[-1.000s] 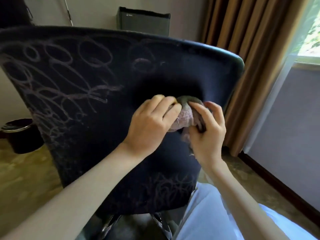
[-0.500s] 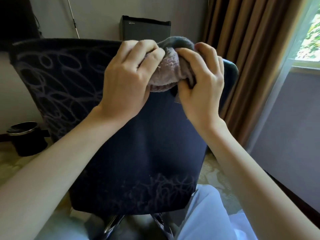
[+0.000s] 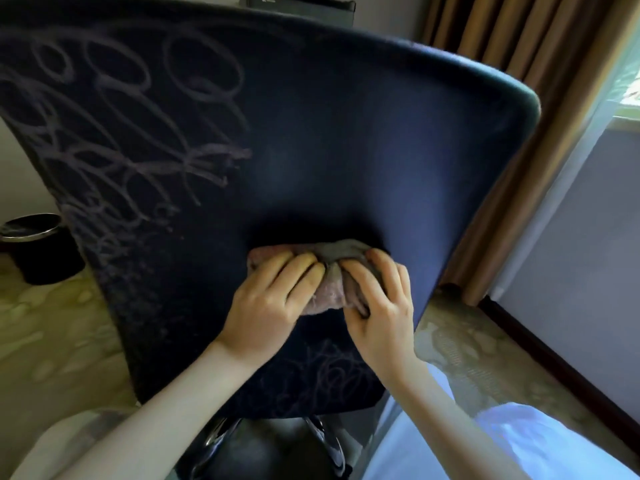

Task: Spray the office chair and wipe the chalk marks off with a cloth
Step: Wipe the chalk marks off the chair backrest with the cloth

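While against the chair, cloth in curled fingers of left hand, right hand.

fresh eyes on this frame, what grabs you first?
The dark office chair back fills the view, with pale looping chalk marks across its upper left and a smaller scribble near its bottom edge. At lower centre, the left hand and right hand both grip a bunched cloth pressed against the fabric.
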The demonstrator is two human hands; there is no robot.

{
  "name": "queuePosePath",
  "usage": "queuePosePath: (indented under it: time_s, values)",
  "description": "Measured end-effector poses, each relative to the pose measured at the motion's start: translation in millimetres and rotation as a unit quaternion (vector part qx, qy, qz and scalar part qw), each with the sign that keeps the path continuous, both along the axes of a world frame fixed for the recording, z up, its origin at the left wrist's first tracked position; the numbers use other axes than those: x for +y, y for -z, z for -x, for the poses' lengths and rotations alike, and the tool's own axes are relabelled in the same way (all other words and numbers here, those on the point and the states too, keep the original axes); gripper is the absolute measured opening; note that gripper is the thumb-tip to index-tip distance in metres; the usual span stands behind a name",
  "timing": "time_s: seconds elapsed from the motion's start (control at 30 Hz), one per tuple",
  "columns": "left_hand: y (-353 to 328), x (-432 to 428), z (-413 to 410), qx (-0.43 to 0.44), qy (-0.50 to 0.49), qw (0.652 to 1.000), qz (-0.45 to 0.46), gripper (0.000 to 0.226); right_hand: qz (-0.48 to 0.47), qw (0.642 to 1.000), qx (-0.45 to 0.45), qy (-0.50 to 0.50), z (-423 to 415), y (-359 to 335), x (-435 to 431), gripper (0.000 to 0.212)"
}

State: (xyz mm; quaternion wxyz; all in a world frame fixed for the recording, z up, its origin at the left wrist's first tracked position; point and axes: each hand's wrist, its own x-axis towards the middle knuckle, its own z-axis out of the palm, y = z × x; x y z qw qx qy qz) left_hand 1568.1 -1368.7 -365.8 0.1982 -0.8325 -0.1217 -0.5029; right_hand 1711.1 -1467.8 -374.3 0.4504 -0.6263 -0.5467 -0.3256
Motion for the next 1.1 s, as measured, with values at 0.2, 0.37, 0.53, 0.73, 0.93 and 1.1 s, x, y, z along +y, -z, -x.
queuePosePath:
  time_s: [0.2, 0.37, 0.53, 0.73, 0.93, 1.1]
  values:
    - [74.5, -0.7, -5.3, 0.024, 0.022, 0.999, 0.013, 0.021, 0.047, 0.997, 0.067, -0.007, -5.1, 86.9, -3.2, 0.043]
    - [125.3, -7.9, -8.4, 0.076, 0.032, 0.995, 0.063, 0.023, 0.120, 0.986, 0.115, -0.022, -7.7, 144.4, -12.8, 0.049]
    - [144.7, -14.3, -12.8, 0.117, 0.023, 0.986, 0.115, 0.029, 0.172, 0.976, 0.133, -0.029, -8.0, 158.3, -20.3, 0.039]
    - [94.6, -28.7, -14.7, 0.095, 0.038, 0.989, 0.107, 0.033, 0.096, 0.984, 0.150, -0.031, -10.7, 119.6, -27.4, 0.053]
    - [-30.5, -47.0, -36.3, 0.005, 0.037, 0.999, 0.031, 0.030, -0.045, 0.996, 0.072, -0.032, -36.3, -9.6, -35.8, 0.051]
    - [-135.1, -56.0, -42.7, -0.064, 0.018, 0.995, -0.078, 0.027, -0.120, 0.991, -0.040, -0.047, -55.6, -116.0, -43.2, 0.039]
